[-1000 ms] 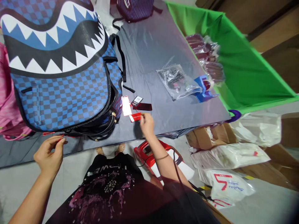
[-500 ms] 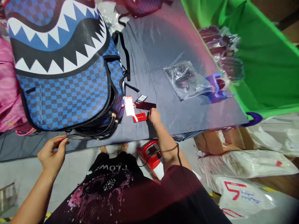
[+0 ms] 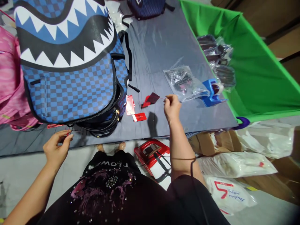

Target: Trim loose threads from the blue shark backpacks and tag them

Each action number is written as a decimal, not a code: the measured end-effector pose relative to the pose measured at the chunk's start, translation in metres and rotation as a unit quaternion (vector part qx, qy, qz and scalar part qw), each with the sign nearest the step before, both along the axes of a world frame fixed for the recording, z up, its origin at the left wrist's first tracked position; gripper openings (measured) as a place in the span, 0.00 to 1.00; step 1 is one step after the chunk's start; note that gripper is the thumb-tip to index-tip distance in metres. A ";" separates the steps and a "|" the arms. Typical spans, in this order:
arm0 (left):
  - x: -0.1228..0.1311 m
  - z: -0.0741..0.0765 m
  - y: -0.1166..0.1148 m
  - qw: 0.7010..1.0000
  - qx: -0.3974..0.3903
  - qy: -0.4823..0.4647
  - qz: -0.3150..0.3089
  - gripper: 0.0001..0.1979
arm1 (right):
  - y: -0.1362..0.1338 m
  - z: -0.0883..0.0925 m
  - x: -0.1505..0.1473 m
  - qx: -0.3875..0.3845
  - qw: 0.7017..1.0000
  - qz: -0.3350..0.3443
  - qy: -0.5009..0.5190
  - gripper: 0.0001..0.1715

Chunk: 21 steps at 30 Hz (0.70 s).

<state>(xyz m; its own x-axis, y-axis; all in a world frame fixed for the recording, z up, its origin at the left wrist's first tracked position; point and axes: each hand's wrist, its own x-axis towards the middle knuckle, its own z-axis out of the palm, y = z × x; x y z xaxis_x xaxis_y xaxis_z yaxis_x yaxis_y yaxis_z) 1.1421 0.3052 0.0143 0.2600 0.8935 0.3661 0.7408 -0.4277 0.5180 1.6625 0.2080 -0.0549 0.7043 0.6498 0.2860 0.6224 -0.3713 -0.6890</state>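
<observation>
A blue checkered backpack with a shark-mouth print lies on the grey-covered table. Just below its bottom edge, my left hand is closed in a pinch on a thin red string. A red tag shows partly from under the backpack there. My right hand, right of the backpack, pinches the end of a fine string that leads to dark and red hang tags. Beneath these, other red tags lie on the cloth. Black straps bunch under the backpack's lower right.
Pink bags lie at the left. A plastic-bagged item and a blue tape dispenser sit to the right, before a green fabric bin. Cartons and white sacks stand on the floor beside a red-and-white object.
My right hand has moved right and up, drawing the hang tags off the cloth by their string. My left hand keeps its pinch near the backpack's bottom edge. The view has shifted slightly.
</observation>
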 end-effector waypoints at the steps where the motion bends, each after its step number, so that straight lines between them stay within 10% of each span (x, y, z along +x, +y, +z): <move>1: -0.002 0.000 0.000 1.000 0.013 0.011 0.005 0.12 | -0.008 0.017 -0.007 0.018 1.000 0.000 -0.024 0.13; 5: -0.004 0.005 -0.004 0.992 0.127 -0.004 -0.011 0.12 | -0.049 0.094 -0.068 0.027 0.993 0.013 -0.117 0.12; 9: 0.023 0.016 -0.018 0.960 0.164 -0.059 -0.219 0.12 | -0.071 0.135 -0.167 0.014 0.973 0.198 -0.117 0.10; 14: 0.045 0.010 -0.023 0.901 -0.057 -0.056 -0.427 0.16 | -0.050 0.124 -0.288 0.010 0.931 0.356 -0.075 0.09; 21: -0.037 -0.034 -0.007 0.841 -0.342 -0.141 -0.396 0.13 | -0.012 0.086 -0.394 0.000 0.957 0.289 0.026 0.05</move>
<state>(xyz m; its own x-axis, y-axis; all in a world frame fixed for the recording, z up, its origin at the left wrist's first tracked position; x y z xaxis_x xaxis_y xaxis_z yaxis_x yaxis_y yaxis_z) 1.1050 0.2983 -0.0197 0.8611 0.5083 -0.0156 0.1710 -0.2604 0.9502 1.2689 0.1955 0.0312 0.2409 0.9352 0.2596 0.6888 0.0237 -0.7246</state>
